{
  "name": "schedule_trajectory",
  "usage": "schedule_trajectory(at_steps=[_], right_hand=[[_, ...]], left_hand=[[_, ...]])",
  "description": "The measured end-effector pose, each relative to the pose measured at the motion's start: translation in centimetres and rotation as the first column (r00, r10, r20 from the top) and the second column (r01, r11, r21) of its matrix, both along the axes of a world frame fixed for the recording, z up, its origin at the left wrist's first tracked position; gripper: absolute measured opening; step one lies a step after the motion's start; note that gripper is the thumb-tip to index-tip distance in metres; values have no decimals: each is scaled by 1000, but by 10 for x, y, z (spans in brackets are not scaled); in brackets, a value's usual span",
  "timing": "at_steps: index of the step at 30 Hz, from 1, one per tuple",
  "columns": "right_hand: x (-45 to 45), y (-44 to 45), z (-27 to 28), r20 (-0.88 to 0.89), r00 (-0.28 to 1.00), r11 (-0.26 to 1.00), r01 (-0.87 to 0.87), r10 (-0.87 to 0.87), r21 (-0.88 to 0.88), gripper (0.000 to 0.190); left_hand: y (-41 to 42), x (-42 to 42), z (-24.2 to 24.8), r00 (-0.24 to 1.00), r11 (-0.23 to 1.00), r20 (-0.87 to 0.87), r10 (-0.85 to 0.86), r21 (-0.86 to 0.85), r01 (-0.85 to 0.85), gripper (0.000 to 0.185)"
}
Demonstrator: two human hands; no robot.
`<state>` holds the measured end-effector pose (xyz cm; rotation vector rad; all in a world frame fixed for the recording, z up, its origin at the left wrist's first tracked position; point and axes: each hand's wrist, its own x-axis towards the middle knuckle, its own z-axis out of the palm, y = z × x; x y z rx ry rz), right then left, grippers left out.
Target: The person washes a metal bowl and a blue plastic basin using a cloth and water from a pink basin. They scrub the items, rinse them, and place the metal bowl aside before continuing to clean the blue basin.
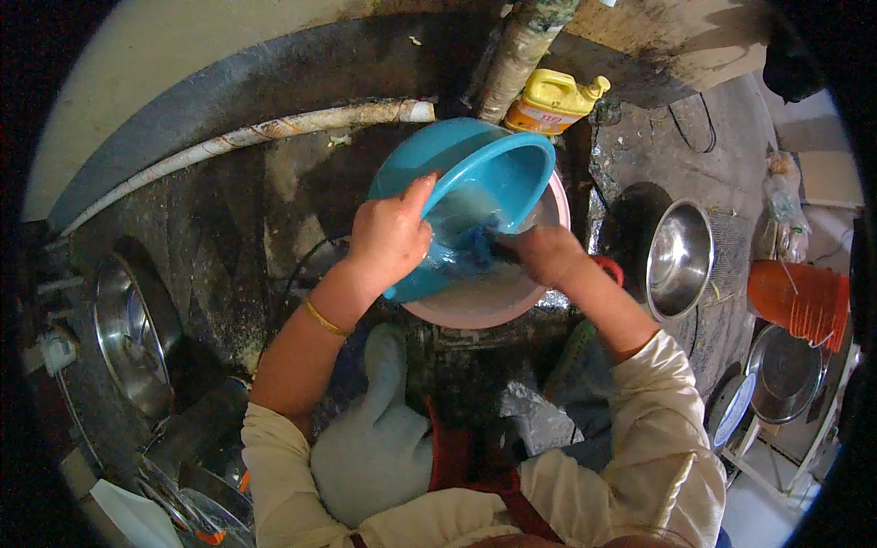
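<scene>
My left hand [392, 236] grips the near-left rim of a blue plastic basin [462, 154], which is tilted above a pink basin [479, 315]. My right hand [545, 255] is blurred at the blue basin's lower right rim, its fingers closed around something dark. What it holds is hard to tell; a bristly blue thing [483, 240] shows at its fingertips, inside the blue basin. Wet, shiny patches mark the blue basin's inner wall. Cloudy liquid appears in the pink basin, which is partly hidden by the blue one.
Behind the basins stand a yellow jug [555, 103] and an upright pipe [524, 58]. A white pipe [274, 129] runs along the wall. Steel basins lie at right [680, 260] and left [133, 335]. Orange-red baskets or buckets [798, 301] are stacked at the far right.
</scene>
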<state>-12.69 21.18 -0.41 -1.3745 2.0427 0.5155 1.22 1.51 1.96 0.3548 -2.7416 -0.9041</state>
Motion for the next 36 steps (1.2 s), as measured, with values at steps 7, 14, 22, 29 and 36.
schedule_trajectory(at_steps=[7, 14, 22, 29, 36], right_hand=[[-8, 12, -16, -163, 976, 984, -128, 147, 122, 25], [-41, 25, 30, -252, 968, 999, -2, -9, -44, 24], [-22, -9, -93, -67, 900, 834, 368, -430, -411, 31], [43, -7, -157, 436, 795, 709, 589, -423, -387, 52], [42, 1, -131, 299, 865, 842, 479, -404, -248, 63]], left_hand=[[-6, 17, -3, 997, 997, 0, 74, 21, -74, 52], [2, 20, -6, 994, 997, -83, 70, 43, -67, 53], [9, 30, 3, 943, 993, -329, -43, -121, 3, 51], [7, 35, 1, 940, 962, -319, -123, -270, 34, 49], [10, 28, 12, 952, 975, -292, -89, -223, 22, 50]])
